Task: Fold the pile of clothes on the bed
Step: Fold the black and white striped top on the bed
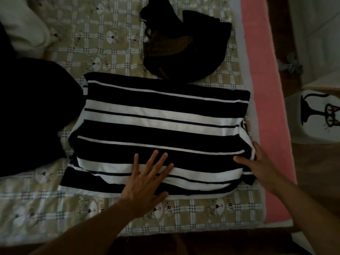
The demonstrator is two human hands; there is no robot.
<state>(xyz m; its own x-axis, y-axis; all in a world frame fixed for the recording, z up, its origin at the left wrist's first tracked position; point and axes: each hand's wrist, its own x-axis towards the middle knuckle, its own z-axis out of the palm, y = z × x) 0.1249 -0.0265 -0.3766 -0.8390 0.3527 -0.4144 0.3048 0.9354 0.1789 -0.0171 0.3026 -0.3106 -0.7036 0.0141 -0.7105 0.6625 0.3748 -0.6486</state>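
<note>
Striped shirt (161, 126): position and contact? (A)

Lies flat under both hands on the checked bed cover (110, 208). It looks doubled over, with a lower layer showing at the near edge. Left hand (147, 183) is flat, fingers spread, palm pressing the near hem. Right hand (263, 162) is at the shirt's right edge, thumb on top of the cloth. Cannot tell whether its fingers curl under the edge. (B)

Handling? (A)

Judgement: soft knit, light and limp, no stiffness. It would sag and crease if lifted by one point. Not fragile. The layers may slide over each other, so a pressing palm helps. (B)

Where to take hold? (A)

Suggest pinching the two corners of the edge by the right hand, with the left palm as hold-down along the fold line. (B)

Further out? (A)

Beyond the shirt, ahead of both hands: a black heap of clothes (185, 52), unfolded. Left of the left hand: a dark garment (33, 111). Outside the right hand: the pink bed edge (265, 89). (B)
</note>
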